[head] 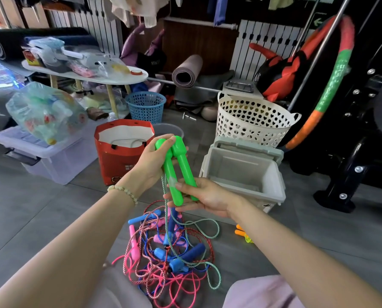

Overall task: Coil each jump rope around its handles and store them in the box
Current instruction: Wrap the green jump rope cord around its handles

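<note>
In the head view both hands hold the two green handles side by side: the left hand grips their far knobbed ends, and the right hand pinches their near ends, thumb on top. Their green rope hangs to the tangled pile of blue and pink ropes on the near floor. The open grey box stands just right of the hands.

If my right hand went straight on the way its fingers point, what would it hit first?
Probably the green cord hanging from the green handles, just past the right hand; beyond it the left wrist, though depth is unclear.
</note>
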